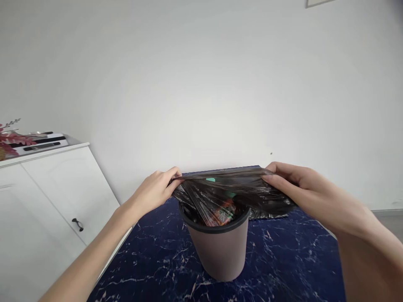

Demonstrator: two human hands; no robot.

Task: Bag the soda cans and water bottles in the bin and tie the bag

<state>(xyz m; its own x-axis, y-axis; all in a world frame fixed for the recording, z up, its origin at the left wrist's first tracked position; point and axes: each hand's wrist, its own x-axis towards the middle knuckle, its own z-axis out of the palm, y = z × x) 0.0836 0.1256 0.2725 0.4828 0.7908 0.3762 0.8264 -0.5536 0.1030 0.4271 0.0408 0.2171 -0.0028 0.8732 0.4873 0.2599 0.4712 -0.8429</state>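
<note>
A thin black bin bag (pixel 226 180) is stretched between my two hands above a brownish-grey trash bin (pixel 220 253). My left hand (pixel 160 184) pinches the bag's edge at the left. On the other side, my right hand (pixel 296 184) grips the same edge between thumb and fingers. The lower part of the bag goes down inside the bin's black rim (pixel 217 229). Through the sheer plastic show crumpled orange and green contents (pixel 225 212), too blurred to name. Some of the bag hangs outside the rim at the right.
The bin stands on a dark blue marble-patterned table (pixel 151 256) against a white wall (pixel 201 84). At the left is a white cabinet (pixel 53 201) with a black handle (pixel 77 225). Reddish artificial leaves (pixel 15 139) and a white-and-black item (pixel 47 142) lie on its top.
</note>
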